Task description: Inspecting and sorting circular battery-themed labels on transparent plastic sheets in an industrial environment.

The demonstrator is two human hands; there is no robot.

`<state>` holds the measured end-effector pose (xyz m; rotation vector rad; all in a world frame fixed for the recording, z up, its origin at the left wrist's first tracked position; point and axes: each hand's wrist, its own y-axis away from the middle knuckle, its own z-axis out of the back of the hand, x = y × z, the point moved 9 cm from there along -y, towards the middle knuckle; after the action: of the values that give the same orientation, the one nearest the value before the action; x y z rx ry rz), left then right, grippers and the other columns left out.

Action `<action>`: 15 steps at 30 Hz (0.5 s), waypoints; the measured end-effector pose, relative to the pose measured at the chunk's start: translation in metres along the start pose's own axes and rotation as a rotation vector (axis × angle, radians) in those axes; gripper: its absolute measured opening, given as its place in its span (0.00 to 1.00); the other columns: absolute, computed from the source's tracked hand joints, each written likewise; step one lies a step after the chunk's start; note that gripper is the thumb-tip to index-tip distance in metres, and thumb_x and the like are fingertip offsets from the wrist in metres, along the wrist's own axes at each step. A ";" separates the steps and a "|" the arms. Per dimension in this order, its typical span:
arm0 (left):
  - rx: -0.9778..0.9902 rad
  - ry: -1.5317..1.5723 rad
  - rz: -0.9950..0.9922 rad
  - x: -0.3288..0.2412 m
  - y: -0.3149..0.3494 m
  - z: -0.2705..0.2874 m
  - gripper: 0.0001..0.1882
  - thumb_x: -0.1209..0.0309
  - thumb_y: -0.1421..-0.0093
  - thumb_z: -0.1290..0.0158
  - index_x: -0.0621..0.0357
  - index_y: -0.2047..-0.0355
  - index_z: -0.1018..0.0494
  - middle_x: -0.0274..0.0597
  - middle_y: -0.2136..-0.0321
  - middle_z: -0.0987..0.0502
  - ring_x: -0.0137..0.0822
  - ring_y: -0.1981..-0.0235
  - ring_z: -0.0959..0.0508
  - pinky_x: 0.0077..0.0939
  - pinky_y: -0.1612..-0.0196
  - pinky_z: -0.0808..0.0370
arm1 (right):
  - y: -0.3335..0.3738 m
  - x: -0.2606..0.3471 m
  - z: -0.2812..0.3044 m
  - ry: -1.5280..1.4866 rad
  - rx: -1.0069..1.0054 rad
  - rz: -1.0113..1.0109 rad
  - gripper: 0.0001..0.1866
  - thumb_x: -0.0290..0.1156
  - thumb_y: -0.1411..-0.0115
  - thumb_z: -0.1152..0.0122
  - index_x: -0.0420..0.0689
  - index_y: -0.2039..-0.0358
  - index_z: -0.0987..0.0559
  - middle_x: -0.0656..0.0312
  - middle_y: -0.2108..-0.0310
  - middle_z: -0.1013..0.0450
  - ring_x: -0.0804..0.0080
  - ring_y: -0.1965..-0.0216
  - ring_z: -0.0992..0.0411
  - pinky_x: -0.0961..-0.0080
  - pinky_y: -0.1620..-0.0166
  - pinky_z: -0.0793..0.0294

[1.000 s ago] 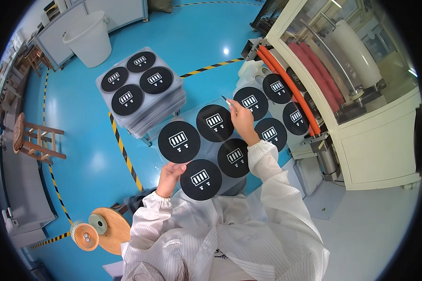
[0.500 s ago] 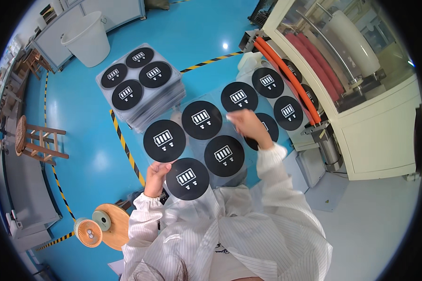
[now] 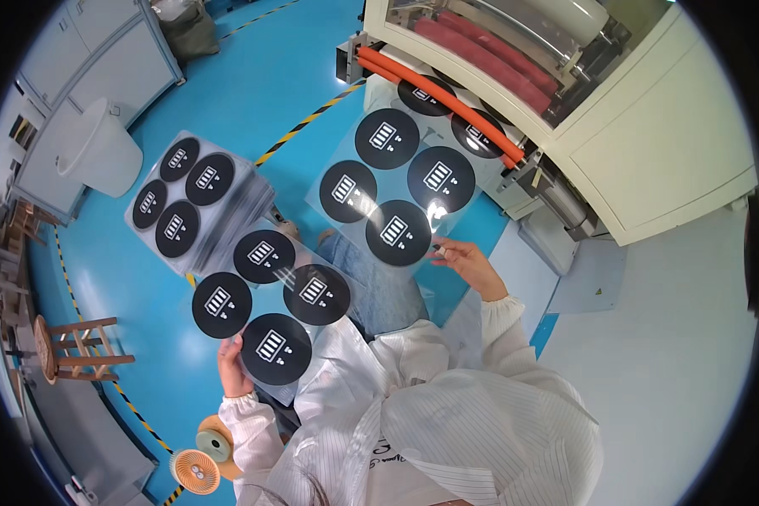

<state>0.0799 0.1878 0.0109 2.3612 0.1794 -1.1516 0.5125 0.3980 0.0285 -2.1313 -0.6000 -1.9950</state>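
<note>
Left hand (image 3: 232, 368) grips the near edge of a clear sheet (image 3: 270, 304) printed with four black discs, held flat out in front of the body over the blue floor (image 3: 253, 93). Right hand (image 3: 471, 266), fingers closed, pinches the near corner of a second clear sheet (image 3: 394, 190) of black discs that extends to the cream machine (image 3: 649, 160) with orange rollers (image 3: 434, 93). Farther left, a stack of like sheets (image 3: 185, 202) lies near a white bucket (image 3: 101, 152).

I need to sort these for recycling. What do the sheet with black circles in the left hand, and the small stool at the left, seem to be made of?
The sheet in the left hand looks like thin clear plastic film, glossy: the blue floor shows through between its matte-black printed discs, and light streaks glint on it. The stool looks like bare unpainted wood, with tan slats and rungs.
</note>
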 end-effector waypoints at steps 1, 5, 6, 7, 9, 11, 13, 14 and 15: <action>0.011 0.029 0.011 0.005 0.000 -0.007 0.23 0.72 0.42 0.52 0.67 0.46 0.38 0.49 0.53 0.27 0.39 0.55 0.25 0.30 0.50 0.29 | 0.001 0.001 -0.004 -0.238 0.006 -0.013 0.11 0.32 0.41 0.43 0.38 0.61 0.22 0.54 0.50 0.31 0.64 0.60 0.26 0.66 0.55 0.27; 0.031 0.143 0.054 0.020 -0.009 -0.037 0.21 0.73 0.41 0.53 0.62 0.46 0.37 0.45 0.51 0.29 0.37 0.52 0.26 0.29 0.48 0.30 | 0.012 0.046 -0.034 -0.227 0.098 0.065 0.12 0.33 0.41 0.43 0.40 0.60 0.22 0.54 0.51 0.30 0.60 0.60 0.26 0.64 0.56 0.26; 0.059 0.181 0.058 0.021 -0.016 -0.054 0.21 0.72 0.39 0.54 0.61 0.46 0.37 0.42 0.51 0.29 0.36 0.52 0.27 0.29 0.48 0.30 | 0.015 0.059 -0.043 -0.273 0.118 0.076 0.12 0.32 0.41 0.43 0.39 0.61 0.22 0.52 0.52 0.30 0.59 0.59 0.26 0.65 0.56 0.26; 0.093 0.195 0.043 0.022 -0.026 -0.065 0.18 0.69 0.38 0.53 0.59 0.48 0.34 0.40 0.54 0.27 0.33 0.54 0.26 0.27 0.51 0.29 | 0.019 0.071 -0.048 -0.315 0.143 0.087 0.11 0.31 0.41 0.44 0.38 0.61 0.22 0.50 0.53 0.29 0.58 0.59 0.26 0.67 0.56 0.26; 0.139 0.176 0.045 0.012 -0.043 -0.089 0.14 0.68 0.39 0.51 0.61 0.54 0.30 0.39 0.60 0.24 0.30 0.59 0.24 0.23 0.55 0.28 | 0.023 0.084 -0.054 -0.332 0.174 0.102 0.11 0.31 0.41 0.44 0.37 0.62 0.22 0.50 0.53 0.29 0.57 0.59 0.25 0.66 0.57 0.26; 0.128 -0.007 0.070 -0.014 -0.044 -0.126 0.12 0.69 0.40 0.49 0.64 0.59 0.28 0.40 0.65 0.22 0.29 0.64 0.23 0.20 0.57 0.28 | 0.031 0.096 -0.059 -0.346 0.193 0.115 0.11 0.31 0.41 0.44 0.37 0.63 0.22 0.50 0.53 0.29 0.56 0.60 0.25 0.66 0.58 0.26; 0.106 -0.070 0.034 -0.038 -0.037 -0.143 0.12 0.71 0.40 0.49 0.67 0.60 0.28 0.43 0.66 0.22 0.30 0.66 0.22 0.20 0.58 0.27 | 0.038 0.101 -0.068 -0.377 0.181 0.061 0.12 0.36 0.41 0.42 0.42 0.62 0.22 0.53 0.52 0.29 0.58 0.61 0.25 0.66 0.60 0.25; 0.126 -0.120 -0.002 -0.050 -0.035 -0.153 0.12 0.72 0.40 0.49 0.68 0.60 0.28 0.44 0.64 0.22 0.30 0.65 0.22 0.20 0.59 0.27 | 0.042 0.105 -0.070 -0.376 0.184 0.065 0.12 0.36 0.41 0.42 0.42 0.62 0.22 0.53 0.52 0.29 0.58 0.61 0.25 0.66 0.60 0.25; 0.145 -0.171 -0.036 -0.060 -0.032 -0.161 0.11 0.72 0.40 0.49 0.68 0.60 0.28 0.45 0.63 0.22 0.31 0.65 0.22 0.20 0.59 0.27 | 0.045 0.109 -0.070 -0.400 0.187 0.065 0.12 0.36 0.41 0.42 0.42 0.62 0.22 0.53 0.53 0.29 0.58 0.61 0.25 0.66 0.60 0.25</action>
<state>0.1445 0.3005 0.1274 2.3766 0.0818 -1.4199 0.4687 0.3495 0.1495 -2.4068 -0.7298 -1.4208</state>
